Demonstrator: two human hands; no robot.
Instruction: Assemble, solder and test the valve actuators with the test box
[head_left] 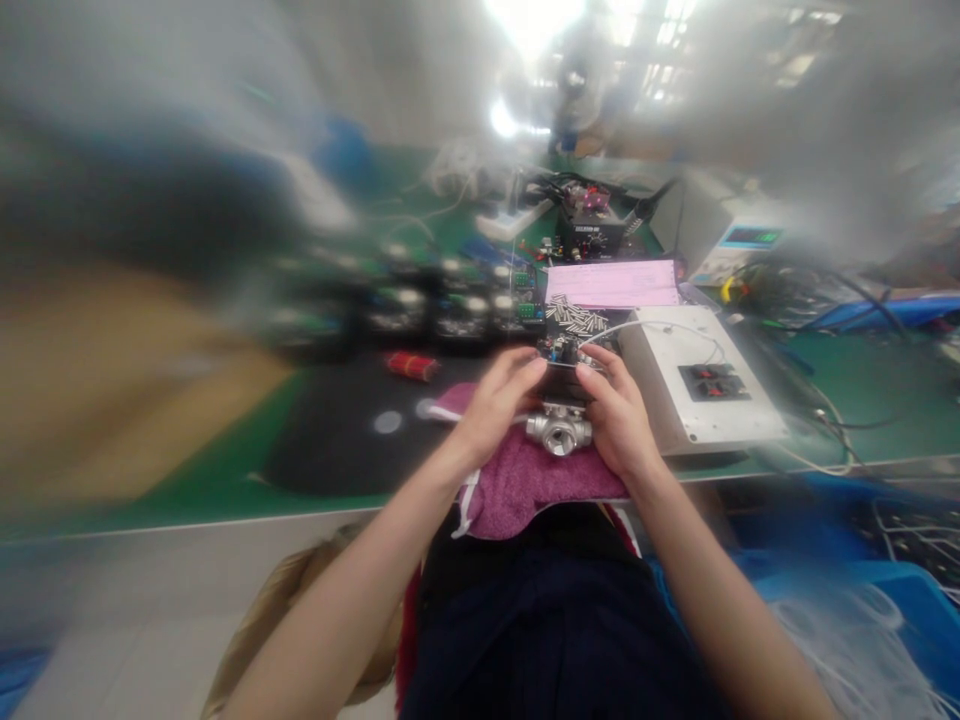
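My left hand (501, 402) and my right hand (619, 412) grip a small circuit board (559, 353) by its two sides, thumbs along its near edge. The board sits at the top of a dark unit. Just below that unit is a silvery metal valve body (560, 432), its round opening facing me. A purple cloth (525, 490) lies under the valve and hangs over the table edge. Loose metal pins (576, 318) lie in a pile just beyond my fingers. My fingers hide part of the unit's sides.
To the right stands a white box (697, 370) with red-and-black terminals and a white wire. A red bundle (412, 366) lies on the black mat (337, 430). Several blurred dark units with boards stand at left. Behind are a pink sheet (611, 283) and a display instrument (720, 230).
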